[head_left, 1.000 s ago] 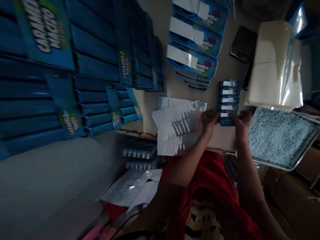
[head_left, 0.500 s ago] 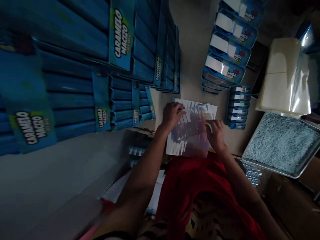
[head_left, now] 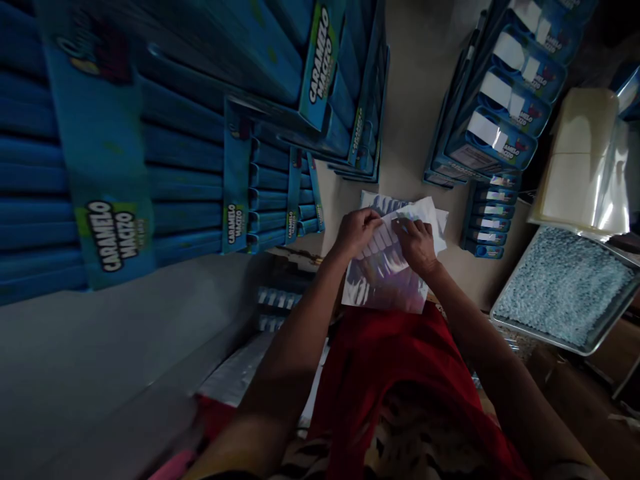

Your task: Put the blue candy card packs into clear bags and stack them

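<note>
Near the frame's centre, the left hand (head_left: 357, 232) is pinching the edge of a shiny strip sheet (head_left: 384, 241), apparently steadying it above other sheets (head_left: 373, 291), while the right hand (head_left: 416, 245) is bending its fingers over the face, any grip unclear.

Shiny sheet (head_left: 386, 252) partly out of sight beneath both hands (head_left: 356, 232) (head_left: 418, 248)

Fwd of sheets (head_left: 385, 290), tabletop lane (head_left: 410, 113) open btwn L box stacks (head_left: 193, 143) & R box stack (head_left: 509, 100); narrow gap R of sheets, then sm. box row (head_left: 493, 223) & tray (head_left: 540, 337) block.
</note>
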`<state>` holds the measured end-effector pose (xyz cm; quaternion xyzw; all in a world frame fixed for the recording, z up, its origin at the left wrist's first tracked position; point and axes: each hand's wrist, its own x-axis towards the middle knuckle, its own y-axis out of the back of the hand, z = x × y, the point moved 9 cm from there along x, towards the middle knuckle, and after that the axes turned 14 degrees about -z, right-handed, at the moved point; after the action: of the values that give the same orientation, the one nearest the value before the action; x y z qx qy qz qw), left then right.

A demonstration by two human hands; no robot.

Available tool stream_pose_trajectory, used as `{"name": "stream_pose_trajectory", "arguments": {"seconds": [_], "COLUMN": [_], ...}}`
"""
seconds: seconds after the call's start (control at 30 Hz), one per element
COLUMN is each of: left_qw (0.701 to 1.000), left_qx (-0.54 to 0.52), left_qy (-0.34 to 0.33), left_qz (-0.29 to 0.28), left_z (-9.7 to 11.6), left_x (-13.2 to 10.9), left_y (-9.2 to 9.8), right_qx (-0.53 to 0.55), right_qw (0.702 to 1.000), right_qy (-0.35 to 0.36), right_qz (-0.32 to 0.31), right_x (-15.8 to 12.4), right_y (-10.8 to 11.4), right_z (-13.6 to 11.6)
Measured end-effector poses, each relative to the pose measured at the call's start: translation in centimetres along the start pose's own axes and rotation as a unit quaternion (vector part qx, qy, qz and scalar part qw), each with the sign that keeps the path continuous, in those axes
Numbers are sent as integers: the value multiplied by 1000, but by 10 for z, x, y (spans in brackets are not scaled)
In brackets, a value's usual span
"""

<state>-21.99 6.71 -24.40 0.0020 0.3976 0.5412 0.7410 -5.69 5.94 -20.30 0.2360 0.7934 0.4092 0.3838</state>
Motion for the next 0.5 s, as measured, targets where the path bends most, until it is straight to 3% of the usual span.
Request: {"name": "stream_pose_trajectory", "arguments": {"seconds": [0.13, 0.2, 0.27, 0.33, 0.4, 0.5], "left_qw": [999, 997, 987, 979, 977, 941], "left_qx": [16, 54, 78, 14, -131, -334], "left_qy": [27, 22, -15, -62, -79, -60], "left_qz": [9, 53, 137, 191, 145, -12], "left_z": [-5, 2, 19, 33, 39, 53], "left_x": [0, -8, -24, -44, -54, -56], "left_y": [9, 17, 23, 15, -13, -75], "right_qx": [84, 183, 310, 440, 544, 634], "right_qw": [994, 974, 929, 862, 796, 728], "right_qy": [-29, -78, -141, -194, -218, -219], "right_qz": [64, 107, 143, 158, 151, 144], "right_x": [-31, -52, -77, -102, -122, -143], "right_y": [7, 14, 18, 17, 15, 18], "right_z": [3, 12, 25, 38, 45, 56]}}
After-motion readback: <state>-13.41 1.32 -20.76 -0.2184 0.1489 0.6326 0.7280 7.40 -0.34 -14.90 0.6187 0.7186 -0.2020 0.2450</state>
